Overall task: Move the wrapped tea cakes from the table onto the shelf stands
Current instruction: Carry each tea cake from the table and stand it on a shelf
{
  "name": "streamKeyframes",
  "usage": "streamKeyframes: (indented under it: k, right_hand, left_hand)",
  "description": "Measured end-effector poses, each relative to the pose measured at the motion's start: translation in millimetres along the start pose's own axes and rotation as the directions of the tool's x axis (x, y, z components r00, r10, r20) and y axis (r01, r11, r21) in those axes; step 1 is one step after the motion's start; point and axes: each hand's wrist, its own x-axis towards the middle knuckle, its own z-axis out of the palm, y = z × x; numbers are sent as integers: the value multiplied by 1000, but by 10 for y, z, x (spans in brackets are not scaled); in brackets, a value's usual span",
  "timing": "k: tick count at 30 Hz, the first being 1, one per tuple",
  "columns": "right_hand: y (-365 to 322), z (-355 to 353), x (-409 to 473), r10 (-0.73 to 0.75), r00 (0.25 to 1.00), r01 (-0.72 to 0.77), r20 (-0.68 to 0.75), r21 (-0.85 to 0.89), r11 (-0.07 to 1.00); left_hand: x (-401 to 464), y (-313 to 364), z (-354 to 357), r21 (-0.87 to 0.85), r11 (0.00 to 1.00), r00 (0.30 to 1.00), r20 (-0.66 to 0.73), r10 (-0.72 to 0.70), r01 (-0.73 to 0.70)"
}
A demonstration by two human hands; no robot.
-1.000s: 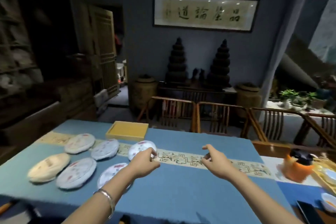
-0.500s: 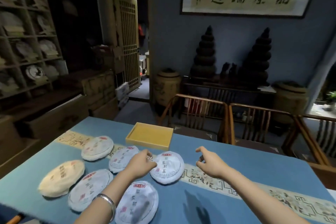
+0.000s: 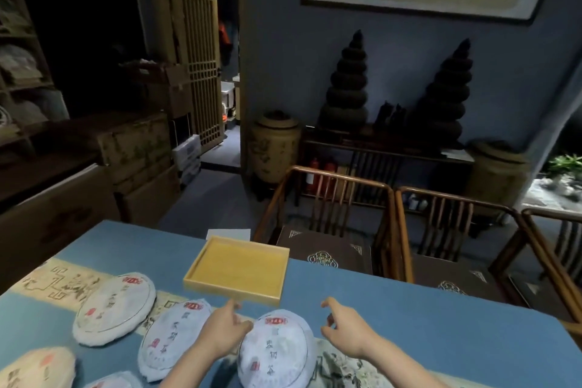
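Table [image 3: 409,340] under a blue cloth with a patterned runner along its length, carrying the wrapped tea cakes laid flat, label side up, in a loose cluster toward its left end and near edge; this lay probably keeps the printed faces readable and each disc open to a grasp from both sides. Shelf [image 3: 19,79] with its stands, dim at the far left beyond the table's left end and well apart from the cakes, none yet carried there. Wooden tray [image 3: 236,271] at the far edge, just behind the cluster. Nearest tea cake [image 3: 277,353], a round disc with no long axis in plan; its short axis stands upright, its red seal points to the far edge and its column of characters runs from far edge to near edge. Left hand [image 3: 220,335], fingers loosely spread and gripping nothing, against the cake's left rim; actual contact cannot be told. Right hand [image 3: 346,334], fingers apart and slightly curled, holding nothing, just right of the cake, evidently placed to bracket the disc for a two-handed lift
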Motion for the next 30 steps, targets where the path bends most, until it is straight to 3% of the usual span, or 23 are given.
streamKeyframes:
  k: [16,22,26,30]
  right_hand:
    - [479,752,1145,25,987,-16,162,-55,998]
    - [658,877,1277,101,974,-92,204,-54,994]
    - [754,1000,1271,100,963,-116,249,49,992]
    - [746,1109,1270,98,965,-182,243,353,918]
  left_hand:
    - [598,-684,512,78,953,947,114,-300,293]
    - [737,-744,739,27,945,928,186,-324,325]
    - [827,-723,922,7,933,910,220,-352,359]
    - [865,-749,993,-99,895,880,257,-400,435]
